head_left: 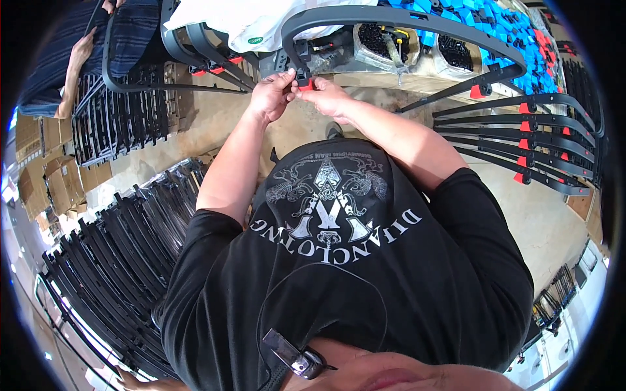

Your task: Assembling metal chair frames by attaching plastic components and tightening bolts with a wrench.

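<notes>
left hand [270, 95] nearly closed, thumb and fingers pinched at the near end of the frame [399, 15]. right hand [328, 99] also drawn in, thumb and fingertips on the red piece [306, 85], which sits at that same end, between the two hands.

progress: the red piece is at the frame's end, but fingers cover the joint; cannot tell if it is fully seated. this end looks to be mid-fitting. the racked frames [554, 122] at right bear red blocks [524, 126], so those seem further along. the bars [111, 260] stacked at lower left show no red that i can make out; likely a supply, though unsure.

materials: frame dark grey, matt, smooth, probably moulded plastic, bent in a broad rounded loop. red piece small, blocky, bright. on the bench: black bits [454, 53] in a plastic-lined box, a loose heap of angular blue parts [473, 23], a crumpled white bag [225, 19]. floor pale, scuffed. a co-worker's hand [81, 53] near another loop at upper left.
</notes>
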`<state>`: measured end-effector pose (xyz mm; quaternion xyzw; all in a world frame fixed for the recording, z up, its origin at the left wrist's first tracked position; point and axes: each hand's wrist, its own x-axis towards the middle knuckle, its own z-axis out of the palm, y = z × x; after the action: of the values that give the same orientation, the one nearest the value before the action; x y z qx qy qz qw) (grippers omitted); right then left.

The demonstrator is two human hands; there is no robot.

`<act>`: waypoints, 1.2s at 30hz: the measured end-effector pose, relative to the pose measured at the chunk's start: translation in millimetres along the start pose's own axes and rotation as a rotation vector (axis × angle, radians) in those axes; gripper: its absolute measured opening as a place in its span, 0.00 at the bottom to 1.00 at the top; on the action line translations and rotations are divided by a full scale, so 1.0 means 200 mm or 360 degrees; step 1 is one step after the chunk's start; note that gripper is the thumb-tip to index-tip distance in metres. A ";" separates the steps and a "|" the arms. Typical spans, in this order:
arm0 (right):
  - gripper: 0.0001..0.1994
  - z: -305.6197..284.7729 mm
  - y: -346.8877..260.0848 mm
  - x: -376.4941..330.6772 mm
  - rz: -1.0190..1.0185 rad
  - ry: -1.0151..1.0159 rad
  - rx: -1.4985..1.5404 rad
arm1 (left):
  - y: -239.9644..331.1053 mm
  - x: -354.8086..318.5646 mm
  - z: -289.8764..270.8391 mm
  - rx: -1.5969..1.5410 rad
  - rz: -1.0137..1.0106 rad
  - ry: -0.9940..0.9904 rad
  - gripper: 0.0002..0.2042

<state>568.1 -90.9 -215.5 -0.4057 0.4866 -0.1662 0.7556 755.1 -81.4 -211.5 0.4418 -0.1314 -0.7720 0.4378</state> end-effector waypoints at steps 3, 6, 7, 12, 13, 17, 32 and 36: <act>0.20 -0.02 0.00 0.01 0.0088 0.0044 -0.0047 | -0.04 -0.01 0.09 0.0485 0.0158 0.0466 0.10; 0.19 -0.04 0.04 0.03 0.0073 0.0075 -0.0059 | -0.15 -0.08 0.24 0.0757 0.0466 0.0871 0.17; 0.17 -0.05 0.06 0.04 0.0013 0.0053 0.0011 | -0.19 -0.10 0.28 0.0691 0.0547 0.0876 0.17; 0.17 -0.09 0.09 0.03 -0.0086 0.0270 -0.0378 | -0.22 -0.16 0.19 0.0657 0.0620 0.0665 0.16; 0.20 -0.12 0.05 -0.01 0.0066 0.0311 -0.0475 | -0.21 -0.20 0.21 0.0832 0.0775 0.0733 0.16; 0.33 -0.25 -0.07 -0.15 0.0260 -0.0498 0.0949 | -0.13 -0.29 0.28 0.1839 0.1318 0.0442 0.15; 0.19 -0.24 -0.16 -0.31 0.0057 -0.0399 0.0961 | -0.10 -0.27 0.39 0.2284 0.1759 0.0146 0.10; 0.11 -0.27 -0.12 -0.29 0.0091 -0.0521 0.0701 | -0.11 -0.29 0.35 0.2236 0.1689 0.0245 0.11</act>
<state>496.2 -91.8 -173.2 -0.2391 0.3215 -0.1787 0.8986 699.7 -36.5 -150.7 0.5403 -0.7332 -0.1760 0.3734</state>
